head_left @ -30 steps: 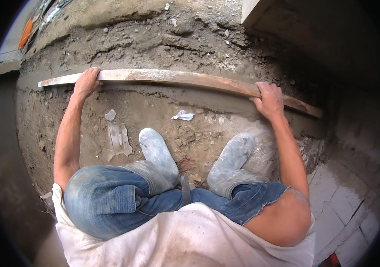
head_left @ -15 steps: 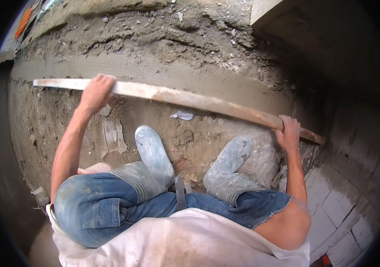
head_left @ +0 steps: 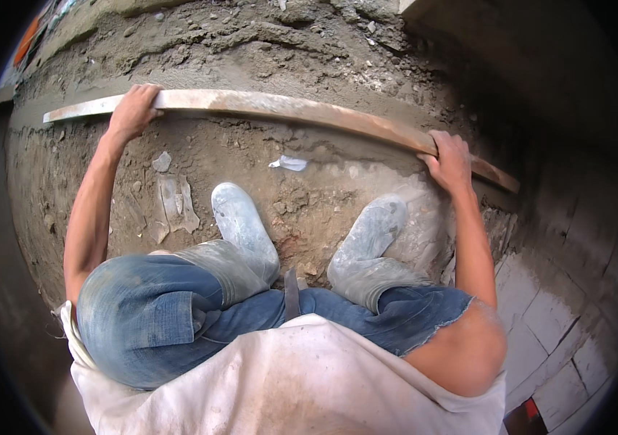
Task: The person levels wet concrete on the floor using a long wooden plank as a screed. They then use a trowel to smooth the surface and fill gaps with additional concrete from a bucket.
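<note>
A long, mortar-smeared straightedge (head_left: pixel 280 106) lies crosswise in front of me, pale at the left and browner toward its right end. My left hand (head_left: pixel 135 112) is closed over it near the left end. Farther right, my right hand (head_left: pixel 448 161) grips it a little short of the other end. Under and behind the bar runs a smooth grey strip of wet mortar (head_left: pixel 215 78). How closely the bar's underside meets that strip is hidden.
My pale, mud-coated boots (head_left: pixel 239 221) stand on rough dirt. A white scrap (head_left: pixel 291 163) and torn pieces (head_left: pixel 177 203) lie nearby. Crumbly soil (head_left: pixel 251 36) rises beyond the strip. A dark wall stands at right, above pale blocks (head_left: pixel 541 319).
Both hands have carried the straightedge away from me, farther over the grey strip. The grips stay in about the same places along it.
</note>
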`<state>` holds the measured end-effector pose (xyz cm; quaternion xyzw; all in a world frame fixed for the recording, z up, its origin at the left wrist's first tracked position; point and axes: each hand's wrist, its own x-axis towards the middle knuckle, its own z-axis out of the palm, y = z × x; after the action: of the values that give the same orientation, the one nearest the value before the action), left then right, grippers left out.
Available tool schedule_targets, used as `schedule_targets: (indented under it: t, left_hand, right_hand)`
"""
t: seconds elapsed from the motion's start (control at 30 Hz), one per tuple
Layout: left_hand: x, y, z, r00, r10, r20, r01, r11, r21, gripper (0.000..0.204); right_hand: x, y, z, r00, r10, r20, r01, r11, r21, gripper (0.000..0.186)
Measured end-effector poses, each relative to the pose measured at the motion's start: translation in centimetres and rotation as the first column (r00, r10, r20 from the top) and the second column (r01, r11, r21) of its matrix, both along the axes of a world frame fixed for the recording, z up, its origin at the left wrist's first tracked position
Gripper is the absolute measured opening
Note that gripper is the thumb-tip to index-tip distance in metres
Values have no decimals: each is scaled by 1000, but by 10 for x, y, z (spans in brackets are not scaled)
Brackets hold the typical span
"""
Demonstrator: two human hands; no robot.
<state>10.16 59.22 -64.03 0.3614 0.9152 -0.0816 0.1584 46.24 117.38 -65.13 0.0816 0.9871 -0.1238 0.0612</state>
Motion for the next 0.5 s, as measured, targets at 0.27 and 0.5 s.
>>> schedule_targets:
  t: [0.27, 0.5]
  left_hand:
    - [73, 44, 12, 993, -111, 41, 111, 994, -1, 42]
    - [-15, 7, 24, 994, -43, -97, 51, 995, 81, 47]
  right_hand:
    - [92, 39, 16, 999, -38, 20, 37, 998, 44, 46]
    - [-25, 15, 5, 997, 2, -78, 0, 1000, 21, 47]
